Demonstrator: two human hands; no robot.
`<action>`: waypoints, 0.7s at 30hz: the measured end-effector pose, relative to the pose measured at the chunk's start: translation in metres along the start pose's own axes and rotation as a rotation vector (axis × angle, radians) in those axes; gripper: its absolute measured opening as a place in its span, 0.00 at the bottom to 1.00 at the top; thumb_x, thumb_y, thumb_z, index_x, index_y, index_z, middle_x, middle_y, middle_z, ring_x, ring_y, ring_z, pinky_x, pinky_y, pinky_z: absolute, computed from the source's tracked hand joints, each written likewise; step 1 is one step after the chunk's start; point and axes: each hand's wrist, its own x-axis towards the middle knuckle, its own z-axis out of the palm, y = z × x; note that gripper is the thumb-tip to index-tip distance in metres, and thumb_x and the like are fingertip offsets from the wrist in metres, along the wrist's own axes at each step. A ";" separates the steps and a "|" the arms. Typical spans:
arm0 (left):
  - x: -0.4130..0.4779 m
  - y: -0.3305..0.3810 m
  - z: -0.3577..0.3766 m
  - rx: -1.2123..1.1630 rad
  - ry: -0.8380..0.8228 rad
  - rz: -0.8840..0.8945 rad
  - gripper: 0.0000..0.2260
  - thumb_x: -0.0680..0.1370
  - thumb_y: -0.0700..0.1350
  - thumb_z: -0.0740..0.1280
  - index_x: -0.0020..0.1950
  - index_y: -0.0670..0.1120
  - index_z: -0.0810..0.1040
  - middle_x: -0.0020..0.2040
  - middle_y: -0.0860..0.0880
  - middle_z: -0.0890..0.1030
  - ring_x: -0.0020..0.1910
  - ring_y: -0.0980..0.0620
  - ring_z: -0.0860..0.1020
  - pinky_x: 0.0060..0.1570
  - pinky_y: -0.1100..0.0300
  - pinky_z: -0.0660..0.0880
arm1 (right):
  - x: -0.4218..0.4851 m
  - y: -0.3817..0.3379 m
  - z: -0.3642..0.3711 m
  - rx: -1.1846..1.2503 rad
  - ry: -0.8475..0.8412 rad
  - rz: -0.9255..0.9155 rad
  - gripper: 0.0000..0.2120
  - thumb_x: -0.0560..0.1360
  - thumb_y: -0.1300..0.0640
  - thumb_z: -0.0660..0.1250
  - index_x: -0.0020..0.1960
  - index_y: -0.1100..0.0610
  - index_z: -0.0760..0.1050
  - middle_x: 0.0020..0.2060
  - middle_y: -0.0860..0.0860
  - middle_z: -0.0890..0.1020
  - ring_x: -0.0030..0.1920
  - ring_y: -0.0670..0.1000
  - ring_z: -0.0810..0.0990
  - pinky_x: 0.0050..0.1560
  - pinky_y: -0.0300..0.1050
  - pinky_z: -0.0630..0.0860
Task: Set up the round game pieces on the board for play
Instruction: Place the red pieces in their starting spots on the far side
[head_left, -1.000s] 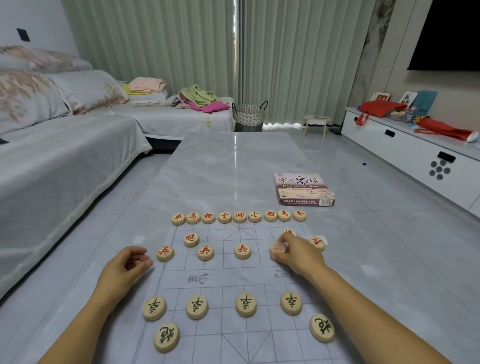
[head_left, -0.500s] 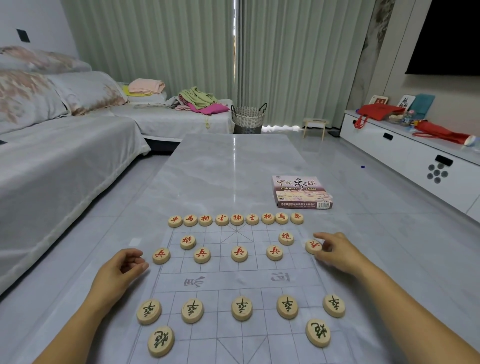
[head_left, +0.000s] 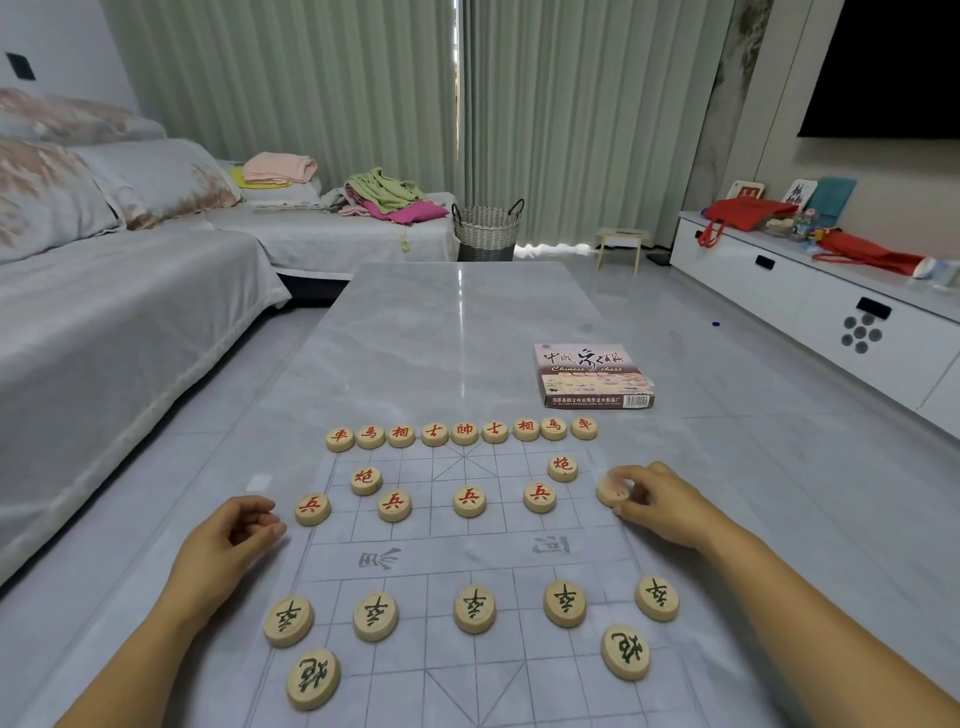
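Observation:
A thin translucent game board (head_left: 467, 551) lies on the grey marble table. Round wooden pieces with red characters form a far row (head_left: 464, 432), with two cannon pieces and a line of soldier pieces (head_left: 469, 501) below it. Dark-lettered pieces (head_left: 474, 609) line the near half. My right hand (head_left: 660, 501) pinches a blurred red piece (head_left: 612, 489) at the board's right edge, in line with the soldier row. My left hand (head_left: 234, 535) rests half-curled on the table beside the board's left edge, holding nothing, just short of the leftmost soldier piece (head_left: 312, 508).
The Chinese chess box (head_left: 592, 376) lies on the table beyond the board to the right. A grey-covered sofa (head_left: 104, 312) runs along the left, a white low cabinet (head_left: 831, 301) along the right. A wicker basket (head_left: 487, 228) stands past the table's far end.
My right hand left one soldier piece on the board, moved right to the piece at the board's edge and now grips it; that piece is blurred. The left hand barely moved.

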 end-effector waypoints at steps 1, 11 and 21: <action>0.000 0.000 0.000 0.001 0.000 0.000 0.10 0.74 0.38 0.68 0.54 0.44 0.75 0.46 0.45 0.80 0.46 0.47 0.77 0.43 0.63 0.71 | 0.001 -0.001 0.001 0.000 0.024 0.010 0.22 0.73 0.48 0.66 0.66 0.49 0.68 0.51 0.48 0.69 0.49 0.48 0.72 0.51 0.40 0.70; 0.000 0.001 0.000 -0.012 -0.001 -0.016 0.10 0.74 0.38 0.68 0.54 0.43 0.75 0.46 0.44 0.80 0.46 0.47 0.77 0.43 0.62 0.71 | -0.003 -0.001 0.015 0.016 0.160 0.002 0.28 0.69 0.41 0.68 0.66 0.48 0.67 0.54 0.51 0.74 0.55 0.53 0.75 0.55 0.48 0.72; -0.001 0.002 0.000 0.005 -0.006 -0.017 0.10 0.74 0.38 0.69 0.54 0.44 0.75 0.46 0.45 0.80 0.46 0.48 0.77 0.44 0.61 0.71 | -0.004 0.000 0.022 0.072 0.247 0.002 0.19 0.70 0.44 0.69 0.58 0.48 0.74 0.46 0.49 0.73 0.51 0.52 0.75 0.53 0.46 0.70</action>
